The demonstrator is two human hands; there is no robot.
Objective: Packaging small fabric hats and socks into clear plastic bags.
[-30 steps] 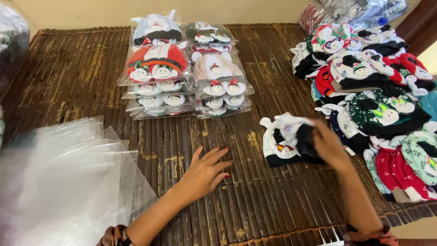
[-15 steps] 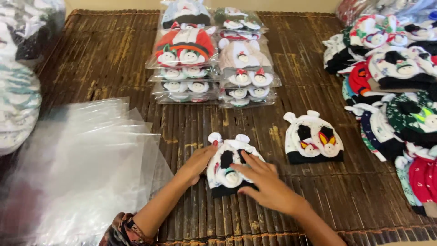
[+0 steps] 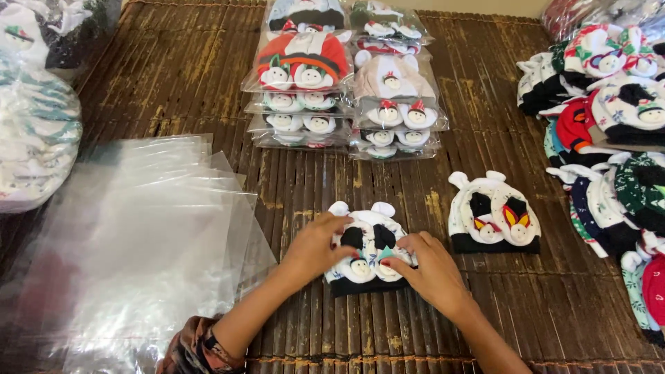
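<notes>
- Dark slatted bamboo mat (image 3: 173, 76) covers the whole work surface.
- White baby hat set (image 3: 367, 249), with ears on top and small snowman-faced mittens laid on it: lies near the mat's front edge, centre.
- Left hand (image 3: 315, 246): fingers bent over the set's left side, pressing it flat, not closed round it.
- Right hand (image 3: 429, 266): fingertips on the set's lower right, loosely spread.
- Handling, by judgement: soft, light, floppy fabric; loose pieces may slide, so take it flat from both sides.
- Second hat set (image 3: 493, 215): just right of the held set, apart.
- Clear plastic bags (image 3: 138, 242): stacked left of it.
- Bagged sets (image 3: 346, 83): piled behind it.
- Unbagged heap (image 3: 609, 125): far right.
- Nothing lies between the hands and the bags.
</notes>
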